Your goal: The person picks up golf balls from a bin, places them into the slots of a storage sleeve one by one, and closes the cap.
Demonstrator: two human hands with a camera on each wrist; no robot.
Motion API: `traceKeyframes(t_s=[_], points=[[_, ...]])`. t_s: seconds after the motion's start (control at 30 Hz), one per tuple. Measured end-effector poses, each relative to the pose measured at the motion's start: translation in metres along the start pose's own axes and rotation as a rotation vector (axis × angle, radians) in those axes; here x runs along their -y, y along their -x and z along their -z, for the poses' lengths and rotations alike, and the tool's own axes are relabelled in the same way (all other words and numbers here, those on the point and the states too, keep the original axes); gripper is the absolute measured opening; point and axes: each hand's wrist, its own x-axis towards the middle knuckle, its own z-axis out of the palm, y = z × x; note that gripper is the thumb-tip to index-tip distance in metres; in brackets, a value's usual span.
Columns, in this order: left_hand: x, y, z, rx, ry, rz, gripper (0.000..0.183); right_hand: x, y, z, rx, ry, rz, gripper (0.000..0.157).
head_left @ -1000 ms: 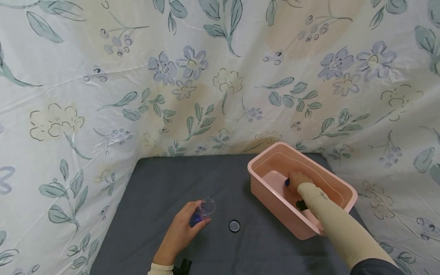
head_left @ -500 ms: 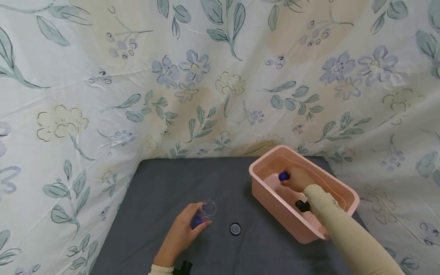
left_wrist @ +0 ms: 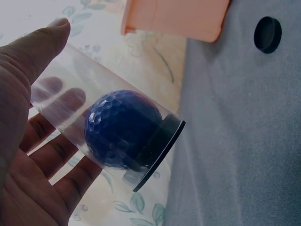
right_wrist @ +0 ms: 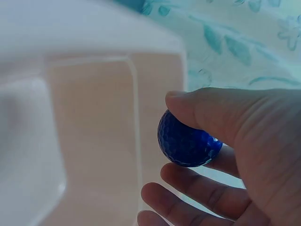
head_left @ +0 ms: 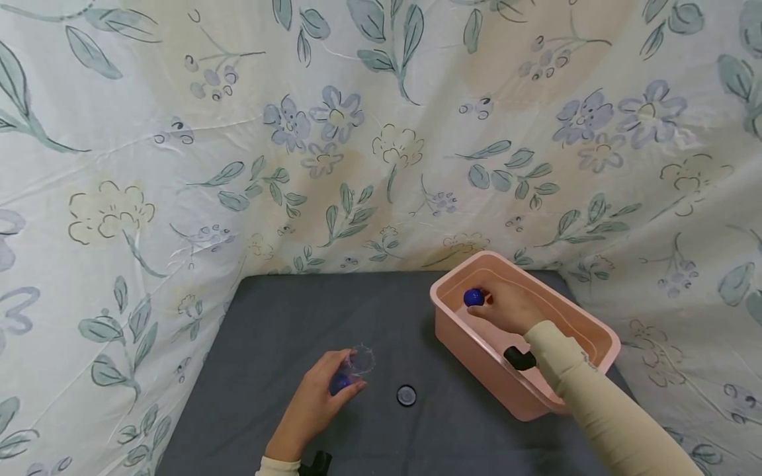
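My left hand [head_left: 318, 393] grips a clear plastic tube [left_wrist: 70, 113] between thumb and fingers, low over the table. Inside it, a blue golf ball [left_wrist: 122, 127] sits at the end closed by a black cap [left_wrist: 160, 155]; the other end looks uncapped in the head view. My right hand [head_left: 506, 305] pinches a second blue golf ball [right_wrist: 186, 141] between thumb and fingers, over the pink bin [head_left: 476, 363]. A loose round black cap [head_left: 407, 395] lies on the table to the right of the tube.
The pink bin stands at the table's right side, set at an angle, its walls rising around my right hand. A dark grey cloth [head_left: 309, 304] covers the table. Floral fabric [head_left: 357, 165] hangs behind and on both sides.
My right hand has risen from deep in the bin and moved left with the blue golf ball, which now shows fully. My left hand keeps holding the tube in place.
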Motion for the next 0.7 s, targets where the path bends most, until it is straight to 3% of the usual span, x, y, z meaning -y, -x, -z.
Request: traceKeyframes(t_s=[0.2, 0.47, 0.63, 0.7], points=[[0.0, 0.001, 0.0, 0.005, -0.003, 0.005, 0.057, 0.031, 0.008, 0.001, -0.029, 0.006, 0.053, 0.042], [-0.002, 0.001, 0.001, -0.01, -0.002, -0.006, 0.054, 0.065, 0.017, -0.005, -0.092, 0.027, 0.277, 0.022], [-0.003, 0.002, 0.001, -0.016, -0.007, -0.01, 0.053, 0.084, 0.023, -0.011, -0.081, 0.007, 0.3, 0.02], [-0.003, 0.002, 0.001, -0.016, -0.005, -0.011, 0.053, 0.094, 0.027, -0.015, -0.053, -0.014, 0.28, 0.027]])
